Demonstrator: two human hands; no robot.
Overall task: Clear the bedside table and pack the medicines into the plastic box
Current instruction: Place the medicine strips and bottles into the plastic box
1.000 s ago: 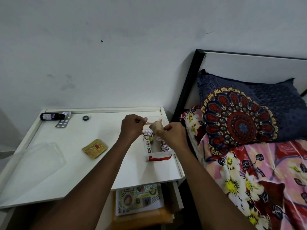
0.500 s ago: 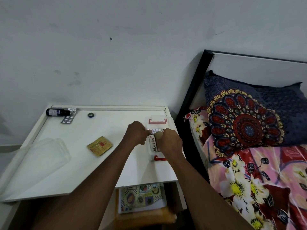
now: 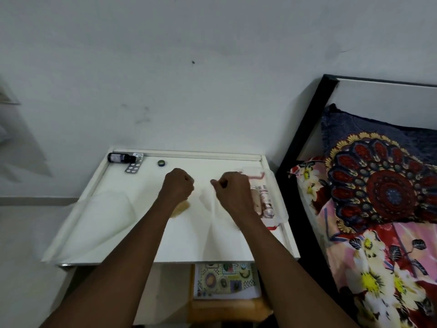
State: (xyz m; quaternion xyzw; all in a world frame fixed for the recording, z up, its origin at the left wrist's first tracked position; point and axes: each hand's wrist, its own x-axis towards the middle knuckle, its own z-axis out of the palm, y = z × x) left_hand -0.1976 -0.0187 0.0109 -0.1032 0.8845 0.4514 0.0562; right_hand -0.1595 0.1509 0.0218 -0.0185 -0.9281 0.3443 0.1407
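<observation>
Fingers beside wall-pointing plastic box

Setting: home bedroom. Evidence: bed with black frame and white headboard panel at right; dark blue patterned pillow on floral bedding; white bedside table set against a plain painted wall. Dark medicine bottle and blister strip at its back; labels too blurred to read.
</observation>
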